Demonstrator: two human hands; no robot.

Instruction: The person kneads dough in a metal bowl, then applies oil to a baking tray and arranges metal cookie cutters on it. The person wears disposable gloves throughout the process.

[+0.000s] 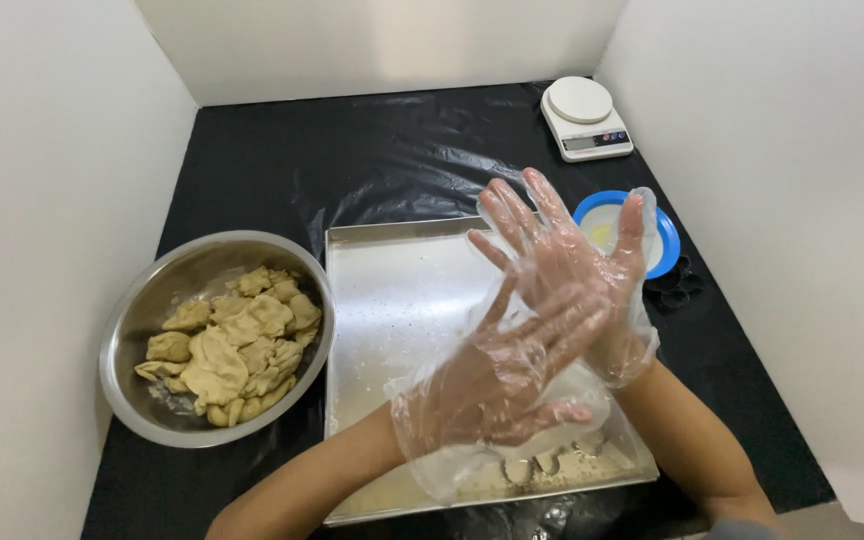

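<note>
Both my hands wear loose clear plastic gloves and are held above a shiny metal baking tray. My left hand lies flat with fingers spread, its palm pressed against the palm of my right hand, which points upward with fingers apart. Neither hand holds anything. A steel bowl to the left of the tray holds several torn lumps of beige dough.
A white kitchen scale stands at the back right. A blue-rimmed plate sits right of the tray, partly behind my right hand, with dark cutter shapes beside it. Black plastic sheet covers the table; white walls enclose three sides.
</note>
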